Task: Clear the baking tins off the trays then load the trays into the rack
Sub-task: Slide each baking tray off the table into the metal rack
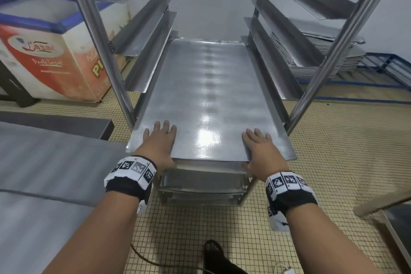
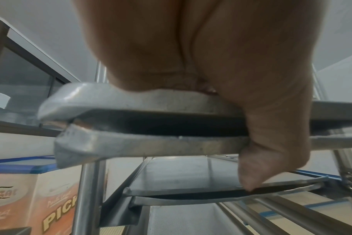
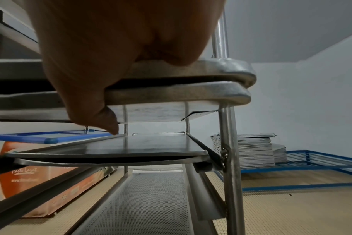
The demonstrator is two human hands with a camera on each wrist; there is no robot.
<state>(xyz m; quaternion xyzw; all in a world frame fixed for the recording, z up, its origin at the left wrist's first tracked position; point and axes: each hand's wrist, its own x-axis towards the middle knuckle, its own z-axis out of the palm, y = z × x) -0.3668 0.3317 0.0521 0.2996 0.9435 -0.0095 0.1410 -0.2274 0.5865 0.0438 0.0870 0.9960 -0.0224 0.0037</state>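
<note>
Freezer chest (image 1: 44, 58): far left, red and white, blue-rimmed lid, standing on the tiled floor (image 1: 333, 162).
Counter (image 1: 44, 162): steel, near left, just beside the rack.
Left hand (image 1: 159, 147): on the near left corner of the top tray (image 1: 206, 100) — fingers laid flat over the tray surface, thumb tucked below the near edge; the left wrist view shows the thumb (image 2: 271, 151) crossing the rims of two stacked trays, so this grip pinches the pair.
Top tray: bare of tins, lying between the rack's side rails, most of it inside, its near end sticking out toward the person.
Second tray (image 2: 151, 146): directly under the top one, rims touching at the corner.
Rack (image 1: 97, 35): upright steel posts, angled rails left and right; more trays sit on lower rails.
Right hand (image 1: 260, 151): mirrors the left on the near right corner — fingers flat on top, thumb (image 3: 103, 120) under, holding the same two rims.
Tray stack (image 1: 315, 60): far right, piled on a blue frame (image 1: 378, 66), well apart from the rack.
</note>
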